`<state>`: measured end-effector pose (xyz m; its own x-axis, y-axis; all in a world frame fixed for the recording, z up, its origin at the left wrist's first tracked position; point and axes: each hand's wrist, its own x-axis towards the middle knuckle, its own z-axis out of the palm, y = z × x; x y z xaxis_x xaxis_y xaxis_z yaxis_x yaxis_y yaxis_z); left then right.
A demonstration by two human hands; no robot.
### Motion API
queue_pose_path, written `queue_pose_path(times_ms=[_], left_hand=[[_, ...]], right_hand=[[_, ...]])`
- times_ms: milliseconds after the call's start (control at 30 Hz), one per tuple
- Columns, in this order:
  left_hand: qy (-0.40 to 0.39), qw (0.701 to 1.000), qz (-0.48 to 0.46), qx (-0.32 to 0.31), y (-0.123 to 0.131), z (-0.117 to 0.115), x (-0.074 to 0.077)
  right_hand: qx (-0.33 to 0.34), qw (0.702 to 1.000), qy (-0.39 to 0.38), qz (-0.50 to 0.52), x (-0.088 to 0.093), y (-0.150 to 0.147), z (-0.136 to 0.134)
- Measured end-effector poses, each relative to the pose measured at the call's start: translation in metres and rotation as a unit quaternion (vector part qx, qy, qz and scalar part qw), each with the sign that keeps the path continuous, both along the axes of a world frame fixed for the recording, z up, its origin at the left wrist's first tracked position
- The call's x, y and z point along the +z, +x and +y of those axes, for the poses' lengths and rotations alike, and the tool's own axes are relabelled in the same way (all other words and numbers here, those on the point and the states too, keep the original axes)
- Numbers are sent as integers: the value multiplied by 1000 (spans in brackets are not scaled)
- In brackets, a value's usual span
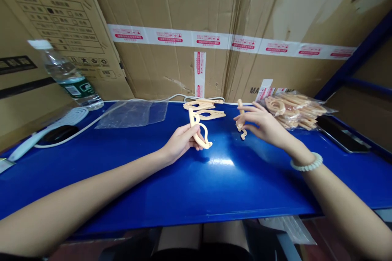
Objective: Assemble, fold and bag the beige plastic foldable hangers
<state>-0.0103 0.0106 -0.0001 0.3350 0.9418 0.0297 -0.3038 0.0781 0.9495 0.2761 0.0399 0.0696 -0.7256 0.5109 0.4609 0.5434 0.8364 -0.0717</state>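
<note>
Head view: a blue bench point(137, 195) runs across, with both hands above it, well apart from each other.
Left hand: the left hand point(180, 140) is closed on a cream curved piece point(192, 117), thumb on top, the piece tilted and its hooked end low on the right.
Right hand: the right hand point(265, 124) has its fingers closed on a slim cream piece point(240, 127), roughly upright, a small hook at the bottom; the fingers hide part of it.
Wrist: a pale beaded bracelet point(307, 164) circles the right one.
Loose pieces: more cream pieces point(219, 113) lie at the back of the bench, just beyond the left hand.
Packed pieces: a clear bag point(294, 108) full of similar parts sits close behind the right hand, leaving little room on that side.
Far right: a flat black device point(341, 134) lies beside the bag, near a blue frame bar point(343, 63).
Left side: a water bottle point(72, 77) leans against the cardboard; below it are a pale brush point(39, 136) and a dark rounded object point(63, 133).
Cable: a white cable point(98, 119) loops past these and along the back, near a flat clear plastic sleeve point(131, 114).
Back: cardboard point(171, 0) with printed tape point(183, 40) closes off the far edge.
</note>
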Motion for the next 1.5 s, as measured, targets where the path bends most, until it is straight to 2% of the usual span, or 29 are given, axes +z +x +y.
queue_pose_path(times_ms=[100,300,467,567,700,867,1067,1200,1500], left_hand=[[0,1000,-1,-1,0,0,0],[-6,1000,-3,0,1,3,-1],[-5,1000,-14,-1,0,3,-2],[-11,1000,-15,-1,0,2,-1],[-13,1000,-16,-6,0,2,1],[-13,1000,-26,-11,-1,3,1],[-26,999,-32,-11,0,1,5],[-23,1000,-20,-5,1,0,8],[9,1000,-24,16,2,2,-1]], right_hand=[[47,996,-75,-25,-11,-7,3],[47,987,-134,-77,-25,-12,6],[-39,989,-133,-51,-18,0,9],[-81,983,-148,-76,-13,8,11],[-108,973,-179,-103,-12,17,18],[-132,970,-168,-113,-11,28,24],[-97,988,-112,-49,-12,10,11],[-34,986,-156,-57,-17,-7,2],[-26,983,-164,-80,-14,-2,4]])
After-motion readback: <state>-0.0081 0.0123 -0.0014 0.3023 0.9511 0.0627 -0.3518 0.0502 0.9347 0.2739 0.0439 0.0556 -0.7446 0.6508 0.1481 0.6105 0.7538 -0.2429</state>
